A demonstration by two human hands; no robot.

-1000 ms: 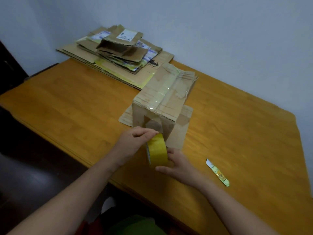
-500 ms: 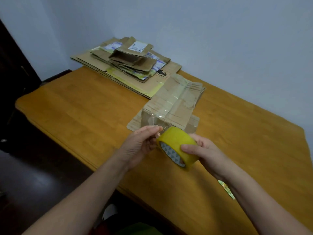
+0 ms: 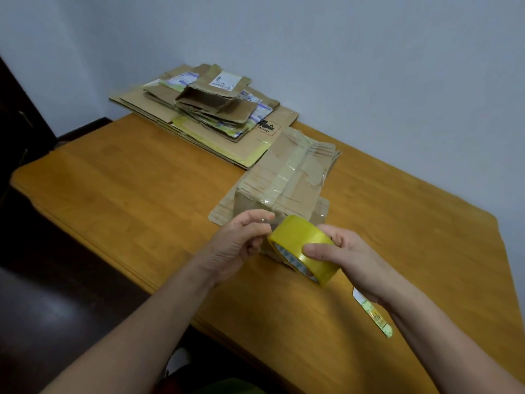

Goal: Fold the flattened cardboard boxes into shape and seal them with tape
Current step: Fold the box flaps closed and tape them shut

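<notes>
A folded brown cardboard box (image 3: 287, 177) with old clear tape on top stands on the wooden table (image 3: 136, 194), its bottom flaps spread out flat. Just in front of it, above the table, my right hand (image 3: 349, 257) grips a yellow roll of tape (image 3: 305, 248). My left hand (image 3: 241, 240) pinches the loose clear end of the tape at the roll's left edge. The box's near face is partly hidden behind both hands and the roll.
A pile of flattened cardboard boxes (image 3: 210, 115) lies at the table's far corner against the wall. A small utility knife (image 3: 375, 315) with a yellow-green handle lies on the table under my right wrist. The table's near edge runs below my forearms.
The roll was lifted and tilted from upright on the table into my right hand's grip. My left hand moved from the roll's top to pinch the tape end.
</notes>
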